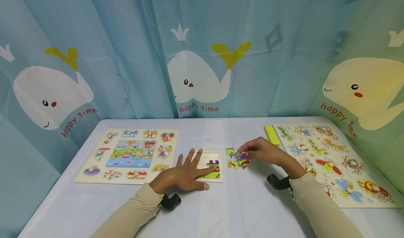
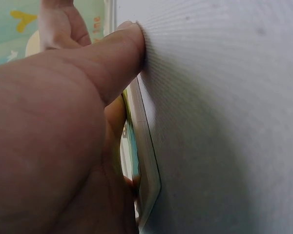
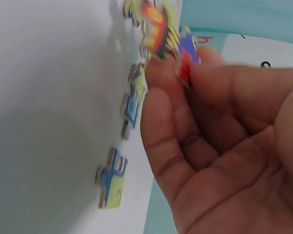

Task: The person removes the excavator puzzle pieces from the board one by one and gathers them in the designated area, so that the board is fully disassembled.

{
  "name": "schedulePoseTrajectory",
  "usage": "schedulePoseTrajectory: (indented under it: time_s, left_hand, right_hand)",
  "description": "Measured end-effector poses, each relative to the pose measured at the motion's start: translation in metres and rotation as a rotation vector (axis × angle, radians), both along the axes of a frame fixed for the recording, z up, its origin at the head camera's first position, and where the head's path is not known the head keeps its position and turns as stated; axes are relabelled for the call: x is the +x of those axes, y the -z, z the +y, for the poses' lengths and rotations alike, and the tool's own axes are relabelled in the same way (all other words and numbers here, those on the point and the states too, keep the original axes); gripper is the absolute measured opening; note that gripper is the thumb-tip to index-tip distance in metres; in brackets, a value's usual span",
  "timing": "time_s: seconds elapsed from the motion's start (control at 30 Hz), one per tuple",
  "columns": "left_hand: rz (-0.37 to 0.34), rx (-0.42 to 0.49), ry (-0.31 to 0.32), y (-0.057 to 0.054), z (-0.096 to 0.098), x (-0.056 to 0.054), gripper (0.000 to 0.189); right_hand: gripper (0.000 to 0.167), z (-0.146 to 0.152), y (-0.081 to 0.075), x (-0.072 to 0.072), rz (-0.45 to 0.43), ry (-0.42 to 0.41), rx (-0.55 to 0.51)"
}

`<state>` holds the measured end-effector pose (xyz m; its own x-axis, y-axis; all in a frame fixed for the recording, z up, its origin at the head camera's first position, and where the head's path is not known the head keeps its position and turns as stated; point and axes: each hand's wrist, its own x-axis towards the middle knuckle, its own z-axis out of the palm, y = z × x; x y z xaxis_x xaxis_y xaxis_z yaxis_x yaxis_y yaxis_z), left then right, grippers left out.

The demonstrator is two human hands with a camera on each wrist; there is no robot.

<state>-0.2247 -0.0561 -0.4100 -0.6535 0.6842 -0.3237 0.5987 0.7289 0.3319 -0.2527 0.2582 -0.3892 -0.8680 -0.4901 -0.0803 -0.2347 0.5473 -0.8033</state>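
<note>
My left hand (image 1: 189, 173) lies spread over a small wooden puzzle tray (image 1: 221, 167), fingers straight. Part of the tray's picture, a dark striped piece (image 1: 213, 165) above a green strip, shows past the index finger. In the left wrist view the thumb (image 2: 122, 53) reaches past the tray's edge (image 2: 149, 161) down to the cloth. Right of the tray, my right hand (image 1: 260, 150) pinches a blue and red jigsaw piece (image 3: 186, 56) between thumb and fingertips. Loose jigsaw pieces lie below it, including a green one (image 1: 229, 151) and a yellow-green one (image 1: 233, 164).
A large knob puzzle board (image 1: 118, 174) with vehicle pieces lies at the left. Another board (image 1: 331, 176) with insect pieces lies at the right, a yellow-green block (image 1: 271, 135) by its far corner. A blue whale-print curtain (image 1: 202, 38) hangs behind the white-covered table (image 1: 214, 213).
</note>
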Motion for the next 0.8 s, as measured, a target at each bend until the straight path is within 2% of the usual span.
schedulePoseTrajectory:
  time_s: [0.3,0.6,0.8]
  left_hand:
    - [-0.011,0.004,-0.001,0.0010,-0.0009,-0.0005,0.064]
    - [-0.018,0.013,-0.009,-0.0039,-0.0025,0.0022,0.064]
    - [-0.017,0.073,-0.006,-0.0014,0.0004,0.0018,0.066]
  right_hand:
    - [0.017,0.0064,0.0038,0.0011,-0.018,-0.046,-0.005]
    - [0.016,0.0002,0.0057,0.0046,-0.042,-0.022,-0.012]
    - [0.014,0.0019,0.0075,0.0050,0.002,-0.032,0.016]
